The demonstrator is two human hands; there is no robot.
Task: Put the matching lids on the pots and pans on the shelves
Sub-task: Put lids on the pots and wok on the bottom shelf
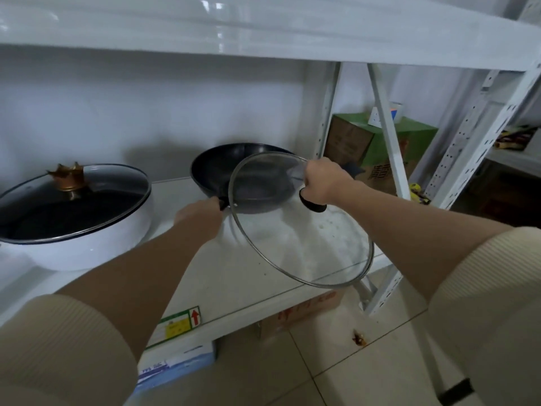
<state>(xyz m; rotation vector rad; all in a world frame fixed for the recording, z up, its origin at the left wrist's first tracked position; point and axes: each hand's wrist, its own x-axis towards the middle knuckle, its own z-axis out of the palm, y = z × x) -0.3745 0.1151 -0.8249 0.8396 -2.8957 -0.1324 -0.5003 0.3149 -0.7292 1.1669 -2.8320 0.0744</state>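
On the white shelf (263,276), a dark wok (234,168) toward the back, uncovered. Left hand (202,215) wrapped closed around the wok's black handle (223,204) at the near rim. Right hand (326,181) clenched on the black knob (311,204) of a glass lid (307,238), fingers closed tight around it. Lid held tilted in the air, far edge overlapping the wok's near rim in view, near edge hanging past the shelf front; contact with the wok unclear. Further left on the same shelf, well apart from the wok, a white pot (87,244) already under its own glass lid with a gold crown-shaped knob (68,178). Beyond the shelf upright, a green box (377,148).
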